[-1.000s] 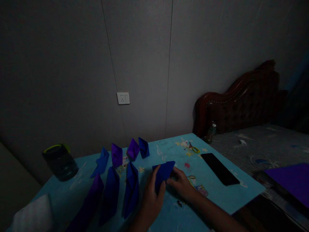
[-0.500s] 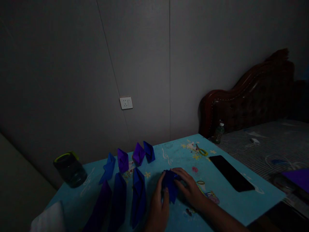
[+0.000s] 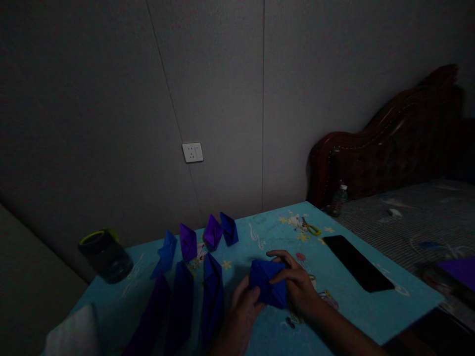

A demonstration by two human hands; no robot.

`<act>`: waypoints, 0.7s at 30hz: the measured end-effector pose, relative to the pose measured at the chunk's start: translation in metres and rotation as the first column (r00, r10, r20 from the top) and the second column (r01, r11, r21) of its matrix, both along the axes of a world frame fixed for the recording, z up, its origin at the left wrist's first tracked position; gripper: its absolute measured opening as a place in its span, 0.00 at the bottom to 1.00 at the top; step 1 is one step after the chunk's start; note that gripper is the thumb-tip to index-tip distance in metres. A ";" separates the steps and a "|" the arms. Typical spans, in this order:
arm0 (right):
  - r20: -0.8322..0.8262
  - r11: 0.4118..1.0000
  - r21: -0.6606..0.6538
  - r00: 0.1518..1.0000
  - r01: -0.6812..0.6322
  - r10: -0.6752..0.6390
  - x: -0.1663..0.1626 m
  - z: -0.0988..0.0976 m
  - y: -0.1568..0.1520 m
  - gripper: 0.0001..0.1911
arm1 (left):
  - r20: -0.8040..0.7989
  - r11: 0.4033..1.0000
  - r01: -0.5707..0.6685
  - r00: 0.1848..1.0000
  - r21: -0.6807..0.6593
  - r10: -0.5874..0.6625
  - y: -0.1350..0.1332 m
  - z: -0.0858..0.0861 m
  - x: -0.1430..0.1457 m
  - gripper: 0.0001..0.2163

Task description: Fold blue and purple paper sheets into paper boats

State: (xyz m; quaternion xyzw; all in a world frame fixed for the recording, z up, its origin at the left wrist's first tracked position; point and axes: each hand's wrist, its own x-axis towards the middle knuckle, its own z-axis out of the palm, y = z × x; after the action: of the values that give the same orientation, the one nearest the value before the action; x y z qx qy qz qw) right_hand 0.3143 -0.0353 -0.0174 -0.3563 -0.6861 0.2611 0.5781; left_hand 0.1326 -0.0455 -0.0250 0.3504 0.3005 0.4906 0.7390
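Note:
A folded piece of blue paper (image 3: pixel 267 283), pointed at its corners, is held up over the light-blue table. My left hand (image 3: pixel 243 304) grips its left side, thumb on the face toward me. On the right edge, my right hand (image 3: pixel 295 282) pinches the paper, thumb and fingers on it, with the index finger raised. Left of my hands stand several folded paper boats: a long dark blue one (image 3: pixel 213 296) nearest, another dark one (image 3: pixel 180 301) beside it, and a purple one (image 3: pixel 151 311) farther left. Behind them sit smaller purple and blue boats (image 3: pixel 213 232).
A dark cup with a yellow-green rim (image 3: pixel 106 257) stands at the table's left edge, above a white cloth (image 3: pixel 72 331). Scissors with yellow handles (image 3: pixel 313 230) and a black flat slab (image 3: pixel 358 263) lie to the right. Beyond is a bed with a bottle (image 3: pixel 338 201).
The blue paper has been turned so a broad, diamond-like face shows. My right hand has shifted slightly right and lifted its index finger; my left hand has moved lower on the paper.

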 end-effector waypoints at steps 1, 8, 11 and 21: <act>0.018 1.000 0.001 1.000 -0.017 0.017 0.000 0.000 0.000 0.15 | -0.071 0.999 0.000 0.997 0.039 0.003 0.001 0.001 -0.001 0.21; 0.262 0.978 -0.041 0.943 -0.203 0.207 0.002 0.011 -0.008 0.19 | -0.341 0.967 -0.118 0.920 0.226 0.192 0.013 0.012 -0.006 0.19; 0.301 0.995 -0.068 0.949 -0.075 0.092 0.003 0.007 -0.010 0.20 | -0.498 0.907 -0.142 0.797 0.396 0.342 0.011 0.013 -0.008 0.12; 0.374 0.993 -0.115 0.925 -0.024 0.066 -0.011 0.004 -0.003 0.10 | -0.646 0.747 0.122 0.606 0.653 0.465 -0.002 0.013 -0.004 0.08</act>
State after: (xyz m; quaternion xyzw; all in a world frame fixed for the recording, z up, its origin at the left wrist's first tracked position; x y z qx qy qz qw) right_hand 0.3028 -0.0386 -0.0137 -0.4149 -0.7771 0.2377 0.4093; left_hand 0.1290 -0.0478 -0.0122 0.7226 0.4376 0.4339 0.3131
